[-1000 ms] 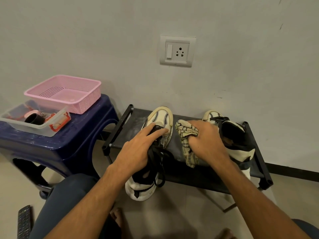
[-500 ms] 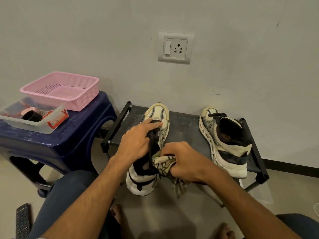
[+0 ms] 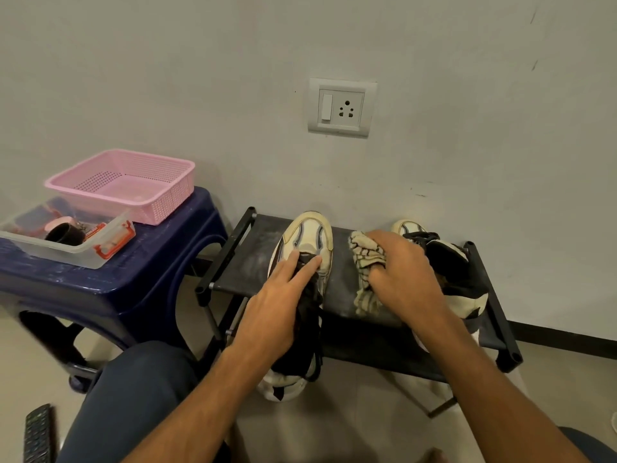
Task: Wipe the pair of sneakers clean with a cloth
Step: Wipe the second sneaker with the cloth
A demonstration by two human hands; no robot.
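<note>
Two cream-and-black sneakers stand on a low black rack [image 3: 253, 259] against the wall. My left hand [image 3: 278, 302] lies on top of the left sneaker [image 3: 309, 235], fingers stretched over its black tongue and laces, its heel overhanging the rack's front edge. My right hand [image 3: 405, 275] grips a bunched cream cloth with dark lines [image 3: 364, 262] on the rack between the shoes. The right sneaker [image 3: 450, 272] sits behind that hand, partly hidden by it.
A dark blue plastic stool [image 3: 110, 289] stands left of the rack, carrying a pink basket [image 3: 123, 182] and a clear box [image 3: 66, 248] of small items. A wall socket [image 3: 340, 108] is above the shoes. A remote [image 3: 38, 432] lies on the floor bottom left. My knee [image 3: 133, 396] is below the left arm.
My right hand has carried the cloth from the left sneaker's heel side up and right onto the rack between the shoes. The left hand stays on the left sneaker.
</note>
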